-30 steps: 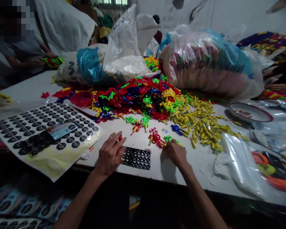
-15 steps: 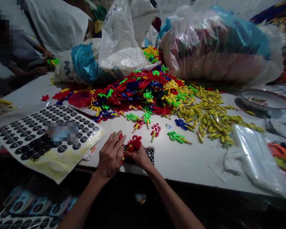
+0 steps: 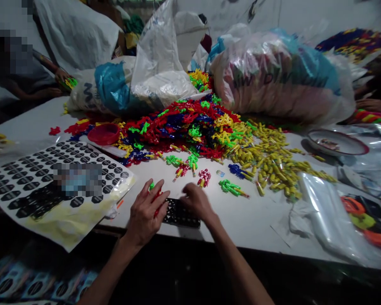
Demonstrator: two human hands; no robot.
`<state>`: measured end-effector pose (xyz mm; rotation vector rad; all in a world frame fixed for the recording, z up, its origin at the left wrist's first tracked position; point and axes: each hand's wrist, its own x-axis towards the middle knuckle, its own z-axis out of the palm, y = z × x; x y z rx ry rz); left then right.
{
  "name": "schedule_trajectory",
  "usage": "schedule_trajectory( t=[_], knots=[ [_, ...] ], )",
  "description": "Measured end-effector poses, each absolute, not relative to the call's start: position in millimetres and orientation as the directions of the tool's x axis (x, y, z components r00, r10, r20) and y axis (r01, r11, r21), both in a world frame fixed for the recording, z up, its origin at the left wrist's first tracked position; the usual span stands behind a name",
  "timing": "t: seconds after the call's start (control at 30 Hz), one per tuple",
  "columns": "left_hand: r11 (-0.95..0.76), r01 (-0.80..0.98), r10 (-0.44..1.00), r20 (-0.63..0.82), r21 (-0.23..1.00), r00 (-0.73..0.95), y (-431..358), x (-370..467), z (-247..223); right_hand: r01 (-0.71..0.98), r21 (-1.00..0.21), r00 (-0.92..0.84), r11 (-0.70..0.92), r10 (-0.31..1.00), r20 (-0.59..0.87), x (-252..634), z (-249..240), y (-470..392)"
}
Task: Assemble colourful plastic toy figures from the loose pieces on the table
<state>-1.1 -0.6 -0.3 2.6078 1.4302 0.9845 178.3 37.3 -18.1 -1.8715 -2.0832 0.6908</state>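
Observation:
My left hand (image 3: 147,212) is curled around small plastic figures at the table's front edge; bits of red and green (image 3: 151,185) show between its fingers. To its right, my right hand (image 3: 197,201) is over a black perforated tray (image 3: 178,218), its fingers bent inward and slightly blurred. What those fingers hold, if anything, is hidden. Just beyond the hands lie a red figure (image 3: 204,178), a green figure (image 3: 229,186) and a blue figure (image 3: 236,170), each with a yellow tube attached.
A heap of coloured figures (image 3: 178,127) fills the middle, with yellow tubes (image 3: 273,161) to its right. Sticker sheets (image 3: 114,186) lie left, clear plastic bags (image 3: 320,212) right. Large sacks (image 3: 279,80) stand behind, near a rimmed dish (image 3: 365,149). A co-worker's hand (image 3: 62,75) is at far left.
My right hand has moved slightly right and up, and the red figure it held no longer shows in it. More of the black tray is uncovered. The camera view has shifted slightly.

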Motion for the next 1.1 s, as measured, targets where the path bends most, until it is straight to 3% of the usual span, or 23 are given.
schedule_trajectory(
  t=[0.07, 0.17, 0.27, 0.37, 0.43, 0.53, 0.67, 0.87, 0.97, 1.1],
  knots=[
    [-0.583, 0.742, 0.762, 0.538, 0.331, 0.359, -1.0, -0.7, -0.2, 0.917, -0.356, 0.132, -0.180, 0.979, -0.153, 206.5, -17.0, 49.1],
    [-0.573, 0.735, 0.771, 0.543, 0.363, 0.333, -1.4, -1.1, 1.0, 0.904, -0.292, 0.256, -0.313, 0.942, -0.219, 233.8, -22.2, 59.4],
    [-0.585, 0.723, 0.775, 0.517, 0.369, 0.363, -1.5, -2.9, 2.7, 0.765, -0.507, 0.298, -0.398, 0.916, -0.269, 234.3, -29.1, 54.3],
    [-0.612, 0.708, 0.756, 0.526, 0.353, 0.390, -0.8, -4.7, 3.4, 0.402, -0.811, 0.204, -0.425, 0.905, -0.373, 210.0, -31.7, 40.4],
    [-0.621, 0.709, 0.743, 0.537, 0.333, 0.399, -0.1, -5.2, 3.1, 0.188, -0.903, 0.035, -0.387, 0.921, -0.388, 185.9, -31.5, 33.6],
    [-0.626, 0.714, 0.736, 0.538, 0.312, 0.411, 0.6, -5.1, 2.5, 0.081, -0.961, -0.145, -0.264, 0.951, -0.273, 153.3, -33.5, 33.5],
    [-0.622, 0.718, 0.745, 0.519, 0.312, 0.420, 0.2, -5.3, 1.8, 0.273, -0.962, -0.253, -0.015, 0.964, -0.087, 135.3, -41.1, 44.2],
    [-0.614, 0.718, 0.753, 0.516, 0.327, 0.409, 0.9, -4.8, 1.0, 0.697, -0.695, -0.283, 0.178, 0.958, -0.038, 128.3, -40.8, 47.1],
    [-0.603, 0.743, 0.761, 0.491, 0.292, 0.425, 1.9, -4.5, 2.8, 0.749, -0.589, -0.399, 0.303, 0.916, -0.036, 122.6, -36.9, 43.8],
    [-0.574, 0.788, 0.777, 0.452, 0.223, 0.438, 2.1, -5.9, 4.5, 0.677, -0.665, -0.415, 0.315, 0.910, 0.008, 159.4, -31.4, 42.0]
  ],
)
